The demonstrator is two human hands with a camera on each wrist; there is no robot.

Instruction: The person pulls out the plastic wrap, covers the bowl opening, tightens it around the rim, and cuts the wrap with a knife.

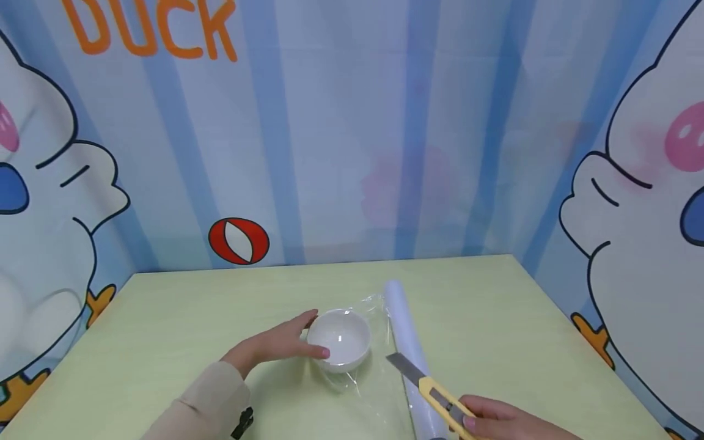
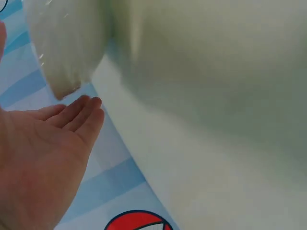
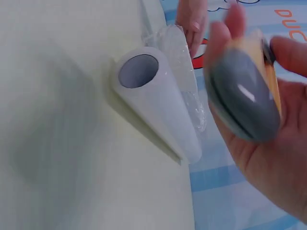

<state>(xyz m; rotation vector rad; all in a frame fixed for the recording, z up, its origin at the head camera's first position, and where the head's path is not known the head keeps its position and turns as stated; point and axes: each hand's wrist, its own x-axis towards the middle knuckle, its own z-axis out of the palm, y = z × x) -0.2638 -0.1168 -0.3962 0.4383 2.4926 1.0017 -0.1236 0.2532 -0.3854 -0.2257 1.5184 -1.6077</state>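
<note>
A white bowl [image 1: 343, 339] sits on clear plastic film [image 1: 378, 315] in the head view. At its left side my left hand [image 1: 269, 345] rests, thumb over the near rim and fingertips at the far side. The left wrist view shows that palm with its fingers [image 2: 79, 112] extended; the bowl is not clearly seen there. My right hand [image 1: 497, 420] grips a yellow utility knife [image 1: 440, 397], its wide blade out and pointing up-left over the film roll. In the right wrist view the knife's grey end [image 3: 244, 91] is blurred.
Right of the bowl lies a long white roll [image 1: 407, 330] of film, its hollow core [image 3: 139, 71] facing the right wrist camera. The film stretches left from it. Beneath is a pale yellow table [image 1: 220, 305], with a printed backdrop [image 1: 341, 122] along its far edge.
</note>
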